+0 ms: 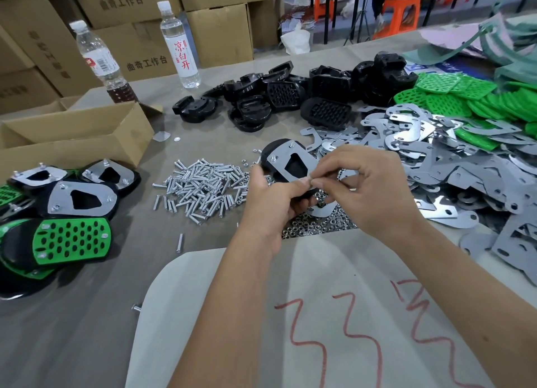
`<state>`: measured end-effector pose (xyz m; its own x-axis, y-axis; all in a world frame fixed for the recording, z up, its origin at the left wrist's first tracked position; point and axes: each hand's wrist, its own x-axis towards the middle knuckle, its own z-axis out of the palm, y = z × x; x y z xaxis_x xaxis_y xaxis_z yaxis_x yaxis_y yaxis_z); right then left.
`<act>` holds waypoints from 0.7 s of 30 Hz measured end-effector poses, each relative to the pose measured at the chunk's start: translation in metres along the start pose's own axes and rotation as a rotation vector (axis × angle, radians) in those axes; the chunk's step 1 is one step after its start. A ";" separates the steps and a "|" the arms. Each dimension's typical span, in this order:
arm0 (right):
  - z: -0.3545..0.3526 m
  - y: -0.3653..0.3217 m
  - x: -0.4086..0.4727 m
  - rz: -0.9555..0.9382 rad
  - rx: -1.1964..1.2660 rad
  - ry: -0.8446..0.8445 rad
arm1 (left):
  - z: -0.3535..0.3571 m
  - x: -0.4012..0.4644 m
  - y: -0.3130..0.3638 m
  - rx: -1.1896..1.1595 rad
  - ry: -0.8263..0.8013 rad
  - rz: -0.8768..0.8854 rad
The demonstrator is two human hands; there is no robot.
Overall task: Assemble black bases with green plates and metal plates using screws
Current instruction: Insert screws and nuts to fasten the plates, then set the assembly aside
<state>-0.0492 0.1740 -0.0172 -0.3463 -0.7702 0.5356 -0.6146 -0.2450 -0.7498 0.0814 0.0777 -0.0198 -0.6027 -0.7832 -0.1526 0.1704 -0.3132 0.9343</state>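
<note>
Centre of frame: one black base [268, 152] with a metal plate [293, 162] laid on its upper face is held up off the counter [87, 329]. Two screw ends with nuts show at the plate's far corners. The left hand [270, 196] grips the near edge of the base from below, fingers curled under it. The right hand [369, 184] pinches thumb and forefinger together at the plate's near corner, touching the left thumb; whatever sits in the pinch is too small to make out, probably a nut.

Judgement: fastening stage, third fixing point being done on this unit.

Supplies: loose screws [203, 187] in a heap left of the hands; small nuts [316, 225] just below them; spare black bases [290, 94] piled in the upper middle; loose metal plates [436, 167] spread at right; green plates [447, 97] at upper right. Finished units [69, 213] stacked at left edge, one showing its green face.

Handling notes: the base looks like rigid moulded plastic, light, glossy and perhaps a little slippery; best cupped round its rim from beneath. The plate is thin stamped sheet, stiff, with edges that may be sharp; hold it flat by the face. Nuts and screws are tiny and roll off easily, so fingertip pinch only.
</note>
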 end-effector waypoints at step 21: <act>-0.009 0.006 0.003 0.140 0.135 -0.037 | -0.001 -0.001 -0.001 -0.022 -0.018 0.046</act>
<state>-0.0608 0.1759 -0.0169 -0.3937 -0.8229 0.4096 -0.4607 -0.2090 -0.8626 0.0826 0.0781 -0.0208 -0.6077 -0.7874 -0.1039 0.2153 -0.2893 0.9327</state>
